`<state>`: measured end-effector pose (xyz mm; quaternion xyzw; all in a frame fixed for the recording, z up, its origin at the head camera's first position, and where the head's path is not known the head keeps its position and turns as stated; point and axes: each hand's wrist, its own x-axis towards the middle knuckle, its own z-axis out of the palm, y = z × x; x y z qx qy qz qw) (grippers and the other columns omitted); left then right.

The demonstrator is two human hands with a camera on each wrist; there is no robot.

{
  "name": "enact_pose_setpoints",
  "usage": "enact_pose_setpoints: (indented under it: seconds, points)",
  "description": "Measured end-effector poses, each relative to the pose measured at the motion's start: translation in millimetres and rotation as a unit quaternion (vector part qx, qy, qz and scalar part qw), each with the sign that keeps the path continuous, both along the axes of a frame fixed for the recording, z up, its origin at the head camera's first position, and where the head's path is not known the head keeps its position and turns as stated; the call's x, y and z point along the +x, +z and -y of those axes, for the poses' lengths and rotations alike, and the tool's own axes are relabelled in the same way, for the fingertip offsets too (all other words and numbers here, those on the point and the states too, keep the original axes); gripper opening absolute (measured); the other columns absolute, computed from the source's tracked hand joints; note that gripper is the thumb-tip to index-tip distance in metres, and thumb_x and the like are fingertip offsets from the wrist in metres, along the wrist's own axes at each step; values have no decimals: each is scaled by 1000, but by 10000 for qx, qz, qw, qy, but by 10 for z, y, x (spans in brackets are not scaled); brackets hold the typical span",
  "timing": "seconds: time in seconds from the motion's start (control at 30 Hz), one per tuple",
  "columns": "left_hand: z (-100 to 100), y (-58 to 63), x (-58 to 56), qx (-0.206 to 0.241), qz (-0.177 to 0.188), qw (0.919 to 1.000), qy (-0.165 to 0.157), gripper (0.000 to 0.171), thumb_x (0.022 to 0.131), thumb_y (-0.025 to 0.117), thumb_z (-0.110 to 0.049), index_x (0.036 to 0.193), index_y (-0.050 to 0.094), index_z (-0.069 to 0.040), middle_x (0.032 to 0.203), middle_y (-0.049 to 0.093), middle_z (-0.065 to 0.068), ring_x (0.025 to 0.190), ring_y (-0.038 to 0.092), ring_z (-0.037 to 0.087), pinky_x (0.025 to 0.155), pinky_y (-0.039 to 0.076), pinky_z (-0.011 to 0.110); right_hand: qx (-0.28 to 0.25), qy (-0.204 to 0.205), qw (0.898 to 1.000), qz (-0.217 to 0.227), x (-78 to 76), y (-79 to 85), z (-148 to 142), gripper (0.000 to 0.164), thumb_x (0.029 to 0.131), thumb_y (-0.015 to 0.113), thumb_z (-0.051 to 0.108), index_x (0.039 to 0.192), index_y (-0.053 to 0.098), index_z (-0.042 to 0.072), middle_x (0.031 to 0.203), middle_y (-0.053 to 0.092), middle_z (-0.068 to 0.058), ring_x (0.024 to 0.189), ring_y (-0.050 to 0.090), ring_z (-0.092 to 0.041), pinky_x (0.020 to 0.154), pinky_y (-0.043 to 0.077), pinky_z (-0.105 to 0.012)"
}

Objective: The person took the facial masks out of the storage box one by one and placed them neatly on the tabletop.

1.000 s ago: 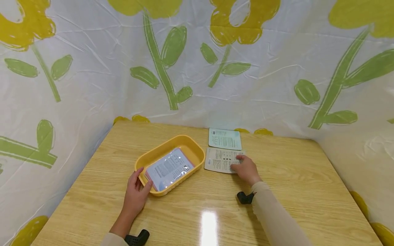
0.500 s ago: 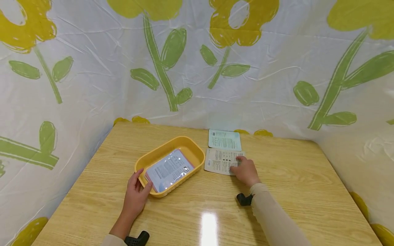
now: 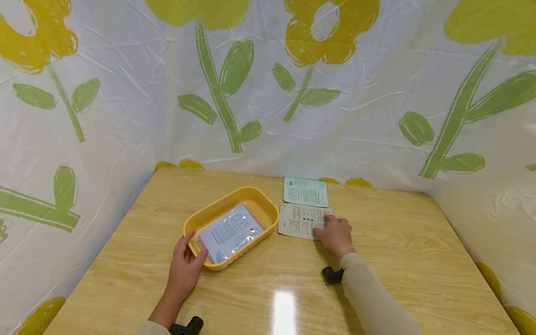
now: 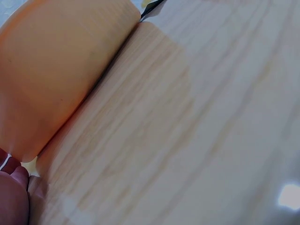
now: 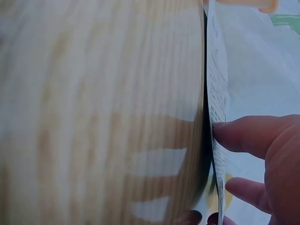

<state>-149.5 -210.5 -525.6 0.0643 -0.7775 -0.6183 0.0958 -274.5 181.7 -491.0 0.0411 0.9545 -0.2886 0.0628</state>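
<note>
My left hand [image 3: 187, 263] grips the near left corner of a yellow plastic basket [image 3: 191, 218], thumb at the front rim and fingers along the left end. Inside the basket lie stacked sheet mask packets [image 3: 230, 232], a white-blue one over pink edges. My right hand [image 3: 336, 235] pinches the right end of a beige sheet mask packet [image 3: 297, 218] on the table. In the right wrist view the thumb presses on the face of this packet [image 5: 216, 93], and fingertips show at its lower edge. A mint-green packet [image 3: 305, 191] lies just behind the beige one.
The wooden table [image 3: 243, 298] reaches back to a white flower-print cloth [image 3: 268, 135] that hangs on three sides. Black wrist devices show below the left hand [image 3: 187, 325] and right hand [image 3: 332, 274].
My right hand's fingers have drawn in a little at the right end of the beige packet. The left hand and basket stay in place.
</note>
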Motion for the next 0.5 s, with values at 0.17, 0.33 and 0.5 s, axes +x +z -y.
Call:
enact_pose_setpoints:
  seconds: [0.17,0.33,0.5]
  points:
    - [-9,8,13,21,-3,10000,2,62,98,66,-16,151,35,-4,158,18,22,147,20,37,114,21,40,-22,-58,10000,-67,23,-24,-1,66,92,65,29,144,45,-7,139,29,-38,127,24,-55,101,32,-64]
    - [-7,7,5,32,-7,10000,-10,63,98,66,-16,151,35,-3,158,19,22,147,21,37,114,21,40,3,-110,9999,-93,43,-12,6,66,93,65,30,145,43,-6,141,28,-38,128,24,-55,102,32,-65]
    - [3,-7,-2,50,-26,10000,-18,63,98,66,-16,151,35,-4,158,18,22,147,20,37,114,21,38,-50,-258,9991,-331,39,8,24,67,93,63,32,144,44,-6,143,28,-36,130,25,-54,103,31,-64]
